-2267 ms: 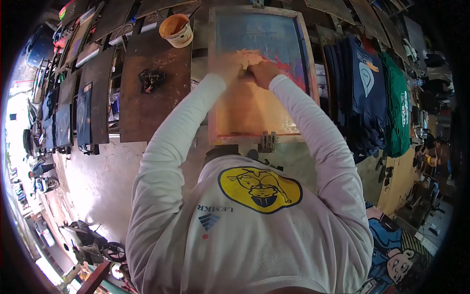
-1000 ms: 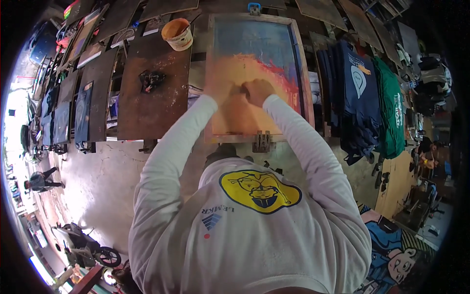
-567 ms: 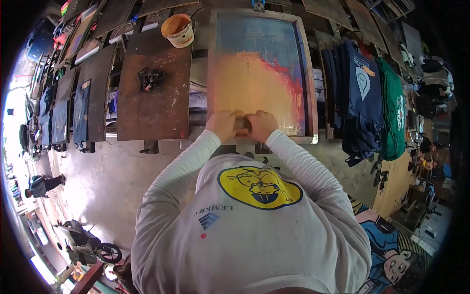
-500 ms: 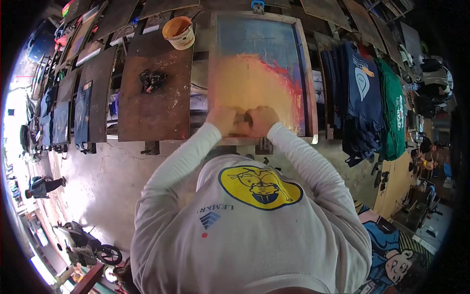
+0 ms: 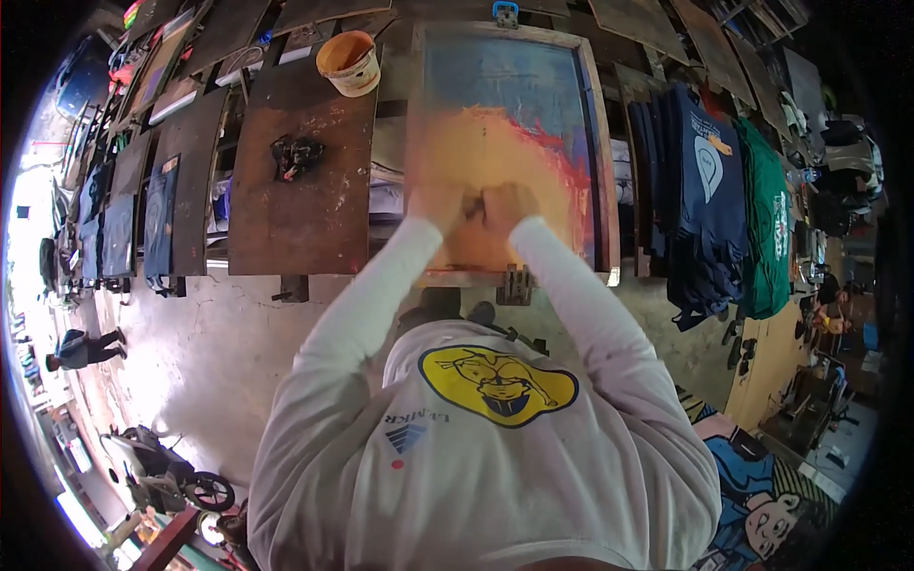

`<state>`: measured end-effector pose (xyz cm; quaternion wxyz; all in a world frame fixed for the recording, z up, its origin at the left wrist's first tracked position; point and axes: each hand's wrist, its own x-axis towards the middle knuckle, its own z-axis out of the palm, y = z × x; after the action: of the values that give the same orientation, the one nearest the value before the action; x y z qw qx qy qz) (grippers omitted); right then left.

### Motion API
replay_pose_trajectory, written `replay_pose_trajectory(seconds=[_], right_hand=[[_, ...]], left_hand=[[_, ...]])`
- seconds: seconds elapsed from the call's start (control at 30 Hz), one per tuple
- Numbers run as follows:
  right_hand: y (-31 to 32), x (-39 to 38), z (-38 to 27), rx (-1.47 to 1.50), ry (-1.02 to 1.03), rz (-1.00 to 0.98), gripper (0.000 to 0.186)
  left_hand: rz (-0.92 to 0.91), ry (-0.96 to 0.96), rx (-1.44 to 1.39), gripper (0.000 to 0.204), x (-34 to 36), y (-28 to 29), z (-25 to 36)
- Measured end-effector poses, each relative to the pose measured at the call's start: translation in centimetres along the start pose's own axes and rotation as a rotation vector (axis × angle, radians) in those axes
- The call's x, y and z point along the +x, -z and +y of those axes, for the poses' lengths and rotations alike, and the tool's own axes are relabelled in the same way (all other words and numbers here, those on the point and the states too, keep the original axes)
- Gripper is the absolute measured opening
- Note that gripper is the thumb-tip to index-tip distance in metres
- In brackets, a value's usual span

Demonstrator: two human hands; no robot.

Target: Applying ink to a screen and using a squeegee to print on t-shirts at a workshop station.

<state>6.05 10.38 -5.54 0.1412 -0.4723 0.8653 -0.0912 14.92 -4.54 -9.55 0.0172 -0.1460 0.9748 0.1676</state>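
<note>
Both hands, left hand (image 5: 433,205) and right hand (image 5: 509,205), sit side by side near the bottom of the framed printing screen (image 5: 505,143) at twelve o'clock; what the fingers clamp cannot be told through the blur. A bare brown board (image 5: 300,181) lies at ten o'clock, carrying a dark rag (image 5: 295,155) and an orange bucket (image 5: 348,63). Hanging shirts (image 5: 724,200) crowd the screen at two o'clock.
</note>
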Motion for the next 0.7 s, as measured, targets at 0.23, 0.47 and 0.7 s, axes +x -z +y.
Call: replay_pose_trajectory(seconds=[0.23,0.47,0.7], right_hand=[[0.8,0.4,0.4,-0.053,0.022,-0.053,0.02],[3.8,12.5,3.6,-0.099,-0.091,0.124,0.024],[0.1,7.4,2.4,-0.132,-0.082,0.006,0.027]], left_hand=[[-0.041,-0.163,0.089,0.032,-0.5,2.1,0.1],[0.071,-0.179,0.22,0.033,12.3,5.4,-3.1],[0.079,-0.134,0.223,0.025,6.6,2.4,-2.1]])
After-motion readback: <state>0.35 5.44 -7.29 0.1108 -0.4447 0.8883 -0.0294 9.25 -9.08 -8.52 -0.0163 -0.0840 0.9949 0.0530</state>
